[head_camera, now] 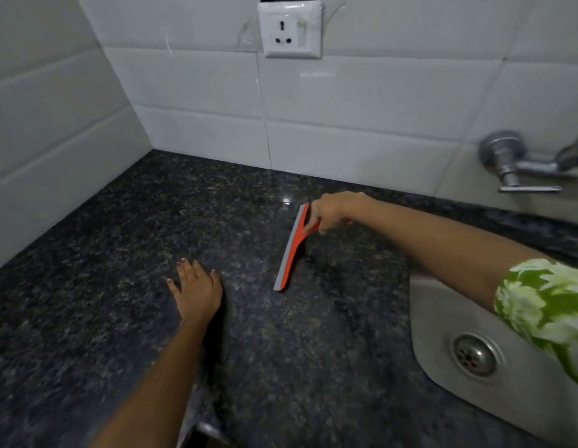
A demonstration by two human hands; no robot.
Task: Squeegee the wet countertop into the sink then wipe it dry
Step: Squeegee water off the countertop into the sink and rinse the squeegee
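Note:
An orange squeegee (290,250) with a grey rubber blade stands on the dark speckled granite countertop (119,227), its blade running from far to near. My right hand (329,211) grips the squeegee's handle from the right side. My left hand (197,287) rests flat on the countertop, fingers straight, to the left of the blade and apart from it. The steel sink (449,305) with its round drain (474,355) lies at the lower right, partly hidden by my right arm and green patterned sleeve.
White tiled walls meet in a corner behind the countertop. A wall socket with a switch (292,30) sits high on the back wall. A chrome tap (520,166) projects from the wall above the sink at the right.

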